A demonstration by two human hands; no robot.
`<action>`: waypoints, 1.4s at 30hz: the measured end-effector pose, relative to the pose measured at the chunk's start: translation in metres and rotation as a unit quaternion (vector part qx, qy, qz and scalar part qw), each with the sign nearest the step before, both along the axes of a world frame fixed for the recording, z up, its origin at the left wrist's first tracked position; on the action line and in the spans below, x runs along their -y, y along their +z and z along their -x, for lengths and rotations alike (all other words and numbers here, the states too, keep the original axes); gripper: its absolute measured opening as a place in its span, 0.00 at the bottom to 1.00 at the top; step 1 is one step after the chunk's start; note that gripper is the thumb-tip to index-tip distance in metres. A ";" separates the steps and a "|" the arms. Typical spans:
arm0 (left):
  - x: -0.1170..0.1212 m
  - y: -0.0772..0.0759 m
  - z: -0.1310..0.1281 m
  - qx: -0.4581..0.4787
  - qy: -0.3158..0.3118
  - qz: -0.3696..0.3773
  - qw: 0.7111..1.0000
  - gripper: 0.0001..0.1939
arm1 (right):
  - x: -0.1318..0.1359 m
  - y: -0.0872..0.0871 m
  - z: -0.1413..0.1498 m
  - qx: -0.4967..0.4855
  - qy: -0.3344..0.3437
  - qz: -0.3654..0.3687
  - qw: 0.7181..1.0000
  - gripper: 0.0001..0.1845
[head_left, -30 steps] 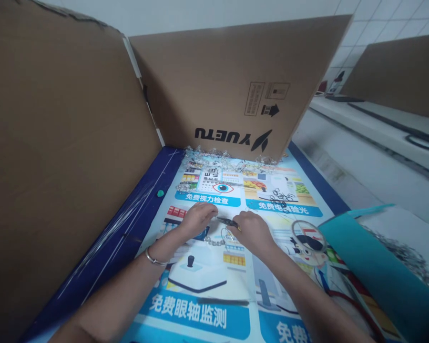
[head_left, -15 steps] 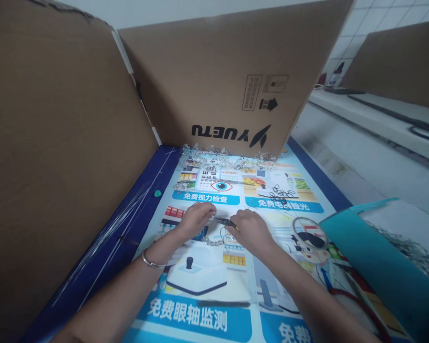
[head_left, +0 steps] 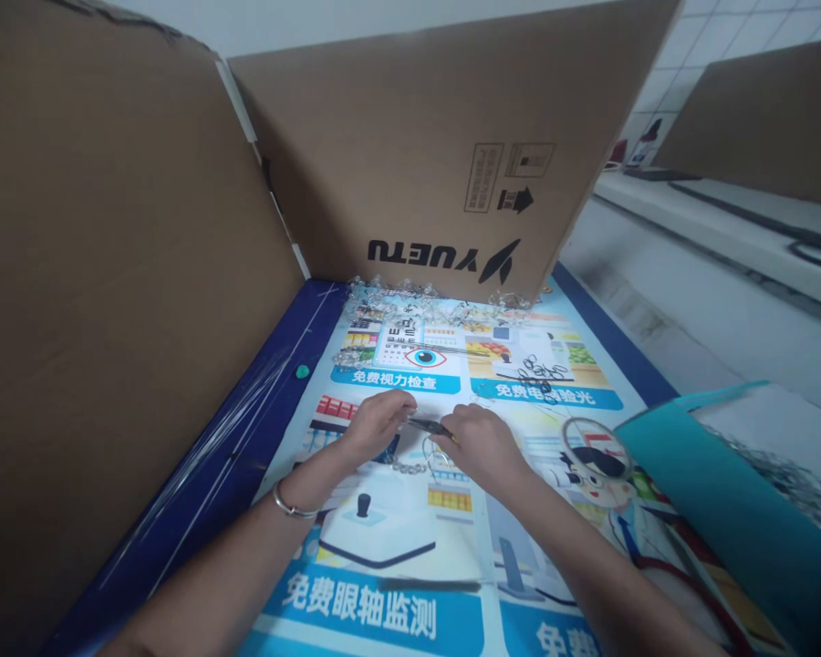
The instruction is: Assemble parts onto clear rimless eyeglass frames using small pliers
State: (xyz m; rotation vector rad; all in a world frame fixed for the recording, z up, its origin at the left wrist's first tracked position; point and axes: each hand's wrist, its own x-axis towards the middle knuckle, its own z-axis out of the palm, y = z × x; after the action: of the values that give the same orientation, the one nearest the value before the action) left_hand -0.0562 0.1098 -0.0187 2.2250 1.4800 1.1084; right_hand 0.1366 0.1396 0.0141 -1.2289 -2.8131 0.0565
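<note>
My right hand (head_left: 487,449) is closed around a pair of pliers (head_left: 427,425), whose dark narrow jaws point left. The jaw tips reach the fingertips of my left hand (head_left: 381,425), which is pinched shut. A strand of clear beads (head_left: 408,467) hangs in a curve below the hands, and its left end runs up toward my left fingers. A thin wire loop shows beside the strand, under the pliers. What exactly sits between the jaw tips and my left fingertips is too small to make out.
Clear beaded pieces (head_left: 444,308) lie along the foot of a cardboard panel (head_left: 424,146). Dark rings (head_left: 542,370) are scattered at mid-right, near a clear round hoop (head_left: 597,422). A teal box (head_left: 718,474) holding small shiny pieces stands at right. A green lump (head_left: 302,371) sits at left.
Both hands stay in nearly the same place, with the pliers at my left fingertips. The whole view has shifted very slightly.
</note>
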 end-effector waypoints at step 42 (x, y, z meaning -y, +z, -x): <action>0.005 0.010 -0.005 -0.010 0.023 -0.031 0.999 0.07 | 0.010 0.006 0.006 0.041 0.011 0.009 0.999 0.15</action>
State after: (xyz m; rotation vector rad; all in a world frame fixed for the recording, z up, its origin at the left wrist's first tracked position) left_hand -0.0511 0.1043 -0.0086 2.2602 1.5335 1.1634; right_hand 0.1303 0.1301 0.0204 -1.2324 -2.9025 0.0339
